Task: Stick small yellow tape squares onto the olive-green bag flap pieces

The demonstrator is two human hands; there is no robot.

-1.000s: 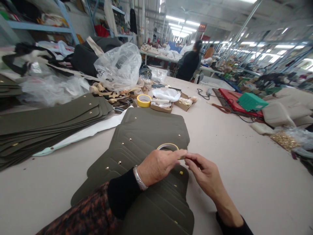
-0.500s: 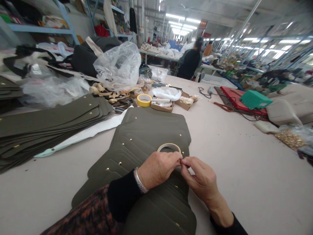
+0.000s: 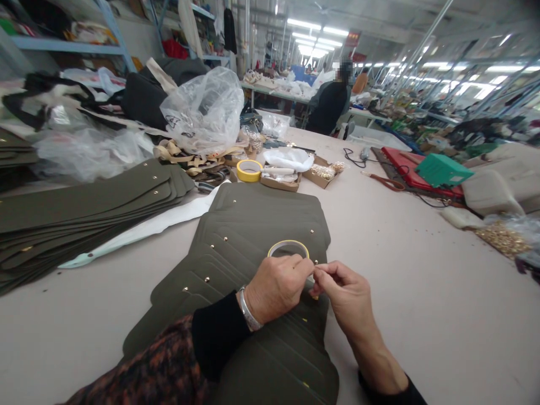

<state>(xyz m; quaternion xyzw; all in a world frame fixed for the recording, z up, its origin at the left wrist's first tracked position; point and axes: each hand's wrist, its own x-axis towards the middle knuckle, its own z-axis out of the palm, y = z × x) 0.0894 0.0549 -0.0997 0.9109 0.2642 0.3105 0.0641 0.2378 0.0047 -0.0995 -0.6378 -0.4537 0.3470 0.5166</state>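
My left hand (image 3: 279,282), a silver bracelet at its wrist, is closed round the near side of a roll of yellow tape (image 3: 289,242). Close against it, my right hand (image 3: 348,289) pinches thumb and finger together at the tape's edge. A small pale bit shows between the two hands, mostly hidden by the fingers. Both hands are above a fanned stack of dark olive panels (image 3: 270,211). Small gold studs (image 3: 207,279) dot the panels, and little yellow marks show near the right edge.
More olive panels (image 3: 97,197) overlap at the left beside a white strip (image 3: 160,229). Ahead lie another yellow tape roll (image 3: 248,170), small boxes (image 3: 324,175) of hardware and plastic bags (image 3: 206,112). At the right is a green box (image 3: 444,170). A person (image 3: 329,104) sits farther back.
Both hands and the tape roll have shifted slightly. The right hand's fingers have turned, and a pale bit now shows between the hands.
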